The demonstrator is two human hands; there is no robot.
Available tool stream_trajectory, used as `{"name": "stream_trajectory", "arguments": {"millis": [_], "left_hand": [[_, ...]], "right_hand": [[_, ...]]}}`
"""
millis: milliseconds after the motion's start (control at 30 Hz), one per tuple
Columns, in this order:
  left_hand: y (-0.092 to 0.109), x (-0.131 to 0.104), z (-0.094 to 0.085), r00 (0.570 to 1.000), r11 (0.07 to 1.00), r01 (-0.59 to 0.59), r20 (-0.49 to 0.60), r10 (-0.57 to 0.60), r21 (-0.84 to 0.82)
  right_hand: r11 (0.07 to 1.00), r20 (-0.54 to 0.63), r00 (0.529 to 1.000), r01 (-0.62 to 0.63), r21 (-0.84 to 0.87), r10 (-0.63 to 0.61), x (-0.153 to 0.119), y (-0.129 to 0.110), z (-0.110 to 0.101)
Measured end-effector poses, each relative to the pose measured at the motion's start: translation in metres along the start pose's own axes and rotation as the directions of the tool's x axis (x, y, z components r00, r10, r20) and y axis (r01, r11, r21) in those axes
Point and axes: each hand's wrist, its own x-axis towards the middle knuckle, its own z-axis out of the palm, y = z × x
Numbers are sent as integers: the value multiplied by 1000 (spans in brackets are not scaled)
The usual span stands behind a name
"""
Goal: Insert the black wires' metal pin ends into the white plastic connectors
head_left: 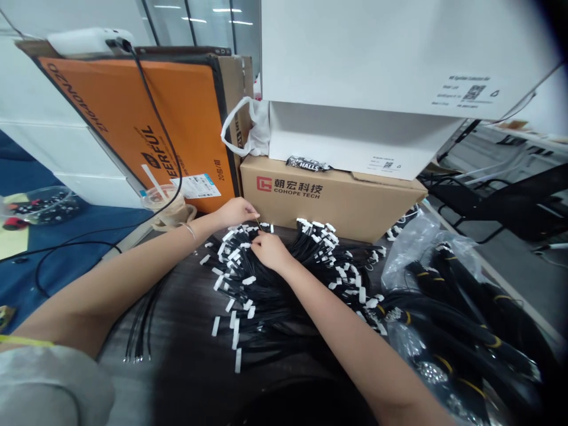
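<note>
A big pile of black cables (pixel 284 296) with white tagged ends lies on the dark table. At the pile's far edge, my left hand (pixel 237 213) is closed in a pinch on a thin yellowish strand (pixel 259 225). The strand runs down to my right hand (pixel 271 251), whose fingers are closed at its lower end. My right hand rests over the cables, just nearer to me than the left. White connector ends (pixel 237 248) lie around both hands. What the right fingers hide beneath them cannot be made out.
A brown carton (pixel 332 204) stands behind the pile, with white boxes (pixel 355 136) above it. An orange box (pixel 146 118) and an iced drink cup (pixel 165 201) are at left. Bagged black cable bundles with yellow ties (pixel 465 319) lie right. Several loose cables (pixel 144 322) lie near left.
</note>
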Motion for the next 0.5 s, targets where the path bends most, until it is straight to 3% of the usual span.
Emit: {"name": "stream_trajectory", "arguments": {"millis": [200, 333, 500], "left_hand": [[-8, -4, 6, 999, 1000, -2, -43, 3, 13], [-7, -6, 9, 1000, 999, 0, -31, 1, 39], [0, -5, 5, 1000, 998, 12, 9, -13, 62]], "right_hand": [[984, -97, 981, -171, -53, 166, -13, -18, 12], [990, -59, 989, -140, -31, 138, -7, -26, 14], [995, -31, 995, -97, 24, 98, 17, -19, 8]]}}
